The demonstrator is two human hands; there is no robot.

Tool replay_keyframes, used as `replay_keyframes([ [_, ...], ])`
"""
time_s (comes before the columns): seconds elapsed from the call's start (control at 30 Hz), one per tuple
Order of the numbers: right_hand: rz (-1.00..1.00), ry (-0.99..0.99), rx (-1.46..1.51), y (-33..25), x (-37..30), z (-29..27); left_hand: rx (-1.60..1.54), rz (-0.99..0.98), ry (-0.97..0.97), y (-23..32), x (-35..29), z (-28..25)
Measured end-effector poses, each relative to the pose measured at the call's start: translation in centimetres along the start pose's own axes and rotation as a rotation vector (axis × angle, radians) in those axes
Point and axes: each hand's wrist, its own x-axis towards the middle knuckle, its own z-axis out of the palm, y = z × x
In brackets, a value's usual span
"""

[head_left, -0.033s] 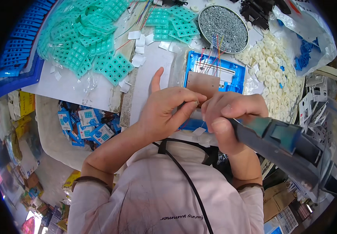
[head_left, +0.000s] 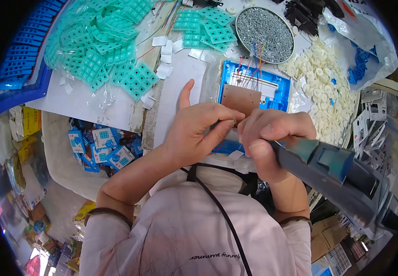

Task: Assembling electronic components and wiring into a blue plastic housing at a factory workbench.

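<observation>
Blue plastic parts (head_left: 28, 43) lie in rows at the far left, and next to them a loose heap of green keypads (head_left: 134, 78) spreads over the table (head_left: 116, 109). Below that edge, a pale tub (head_left: 54, 152) holds blue-and-white packs (head_left: 102, 139). The left hand (head_left: 194, 131) reaches over the table, thumb and forefinger tips drawn together, one finger sticking out; whether anything small is pinched there I cannot tell. Just beyond both hands lies a blue case (head_left: 282, 89), partly covered by them, with a brown board (head_left: 240, 96) over part of it and thin coloured wires (head_left: 256, 66) rising from it. Behind the case sits a round dish (head_left: 236, 39) of small screws (head_left: 265, 34). The right hand (head_left: 272, 142), close beside the left, has its fingers curled closed around the end of a dark tool (head_left: 316, 161). Farther right are cream discs (head_left: 323, 78) and a clear bag (head_left: 383, 41).
</observation>
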Motion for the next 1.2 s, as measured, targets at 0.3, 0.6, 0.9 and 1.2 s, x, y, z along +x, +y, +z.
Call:
replay_keyframes([
  [0.3, -0.070, -0.014, 0.237, -0.7, 0.2, -0.7, -0.004, -0.002, -0.025, 0.5, 0.5, -0.3],
  [0.6, -0.041, -0.022, 0.320, -3.7, 0.3, -1.8, 0.213, 0.004, -0.203, 3.2, 0.0, -2.3],
  [0.9, 0.005, 0.095, 0.268, -5.1, 0.2, -0.4, -0.358, -0.357, -0.244, 5.5, 1.0, -3.0],
  [1.2, 0.011, 0.110, 0.290, -5.7, 0.2, -0.4, -0.007, 0.132, -0.192, 4.1, 0.7, -1.0],
])
